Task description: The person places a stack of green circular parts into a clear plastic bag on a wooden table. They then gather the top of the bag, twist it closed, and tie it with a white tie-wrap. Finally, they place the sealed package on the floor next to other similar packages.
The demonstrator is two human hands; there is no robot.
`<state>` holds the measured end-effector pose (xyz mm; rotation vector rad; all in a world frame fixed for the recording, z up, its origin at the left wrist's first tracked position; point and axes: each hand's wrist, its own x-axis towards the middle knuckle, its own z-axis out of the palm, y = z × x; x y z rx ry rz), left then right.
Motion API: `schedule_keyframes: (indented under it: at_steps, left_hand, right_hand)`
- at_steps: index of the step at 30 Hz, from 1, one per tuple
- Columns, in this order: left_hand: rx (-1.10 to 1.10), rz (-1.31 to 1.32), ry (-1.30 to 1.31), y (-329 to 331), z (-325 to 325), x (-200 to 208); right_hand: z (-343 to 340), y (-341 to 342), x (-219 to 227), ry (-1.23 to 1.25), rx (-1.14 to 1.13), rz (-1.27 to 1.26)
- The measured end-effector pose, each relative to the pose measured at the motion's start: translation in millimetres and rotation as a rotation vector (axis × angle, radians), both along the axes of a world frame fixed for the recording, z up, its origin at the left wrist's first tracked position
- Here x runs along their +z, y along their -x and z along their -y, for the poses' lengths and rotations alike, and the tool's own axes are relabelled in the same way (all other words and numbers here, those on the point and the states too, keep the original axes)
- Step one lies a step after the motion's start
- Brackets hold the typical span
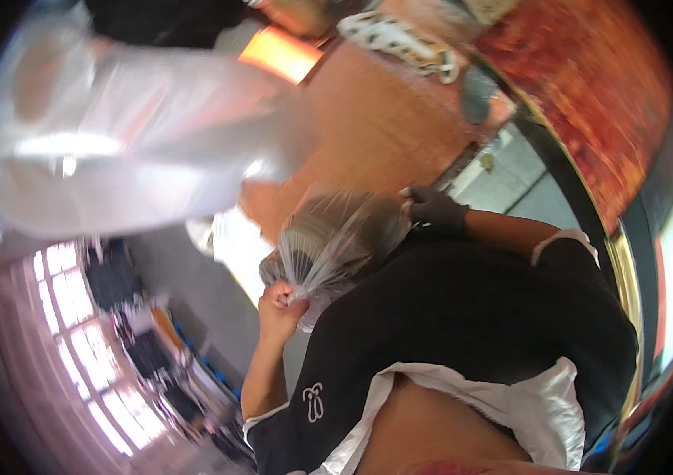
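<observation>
A clear plastic bag (335, 245) bulges in front of my black top, with rounded greenish and brownish contents that I cannot name. Its gathered neck is bunched in the closed fingers of my bare left hand (281, 309). At the bag's right side is my right hand (436, 209), in a dark grey glove. Its fingers are curled in beside the bag, and what they hold, if anything, is hidden. Beyond both hands lies a brown work table (376, 119).
A large, blurred sheet of translucent plastic (138, 134) fills the upper left. On the table's far side are an orange sheet (281, 54) and a white patterned strip (400, 43). A reddish-brown surface (582, 87) stands at right. Windows (87, 348) show at lower left.
</observation>
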<state>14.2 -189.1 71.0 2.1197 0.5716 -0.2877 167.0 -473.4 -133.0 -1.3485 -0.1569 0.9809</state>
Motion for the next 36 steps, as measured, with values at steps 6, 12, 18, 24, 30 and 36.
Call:
schedule_keyframes:
  at_steps: [6,12,18,24,30,36]
  left_hand:
    - [0.407,0.071,0.045,81,38,33]
    - [0.944,0.096,0.109,161,57,16]
    - [1.236,0.038,0.060,250,55,-16]
    - [1.298,-0.090,-0.009,372,28,-59]
    - [1.426,-0.103,0.057,457,12,-125]
    - [1.560,-0.173,0.202,523,-22,-174]
  right_hand:
    - [-28,-1,-7,0.081,0.161,0.080]
    - [-71,17,-7,0.030,0.370,-0.045]
    - [-136,58,-3,0.126,0.645,0.082]
    - [-206,148,2,0.175,0.873,0.198]
    - [-260,209,-4,0.310,1.023,0.209]
    - [-301,213,-13,0.379,1.072,0.266]
